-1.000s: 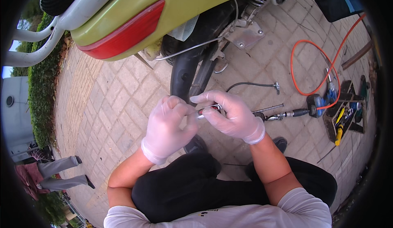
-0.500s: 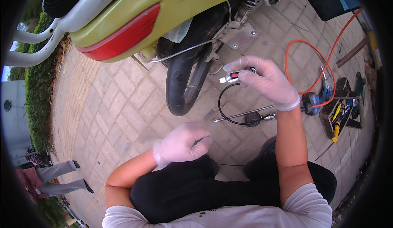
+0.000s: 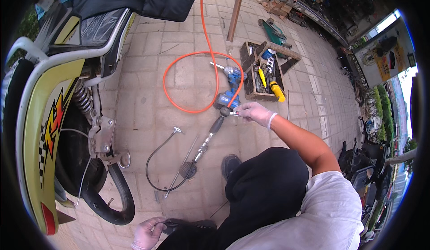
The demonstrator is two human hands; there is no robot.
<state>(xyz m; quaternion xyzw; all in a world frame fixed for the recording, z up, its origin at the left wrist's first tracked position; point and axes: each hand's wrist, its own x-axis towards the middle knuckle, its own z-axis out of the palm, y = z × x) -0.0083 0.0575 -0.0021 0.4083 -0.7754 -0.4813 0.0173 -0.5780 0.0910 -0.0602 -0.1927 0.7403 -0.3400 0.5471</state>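
My right hand, in a thin clear glove, is closed on a small tube whose white cap points left. The fingers cover most of the tube. It is just beside the black end of a tire inflator on the paving; I cannot tell whether they touch. From the inflator's round gauge, a thin black hose curves to a metal chuck. My left hand, gloved too, is low by my shoe with fingers curled together; what they hold, if anything, is hidden.
A yellow-green motorbike with a black exhaust stands left. Beyond my right hand are a blue cordless power tool, an orange hose and a wooden tool box with yellow-handled tools. A metal rod lies by the gauge.
The view has swung right toward the tool box. My right hand, still with the tube, has gone from beside the exhaust to the inflator. My left hand is now lower, beside my shoe.
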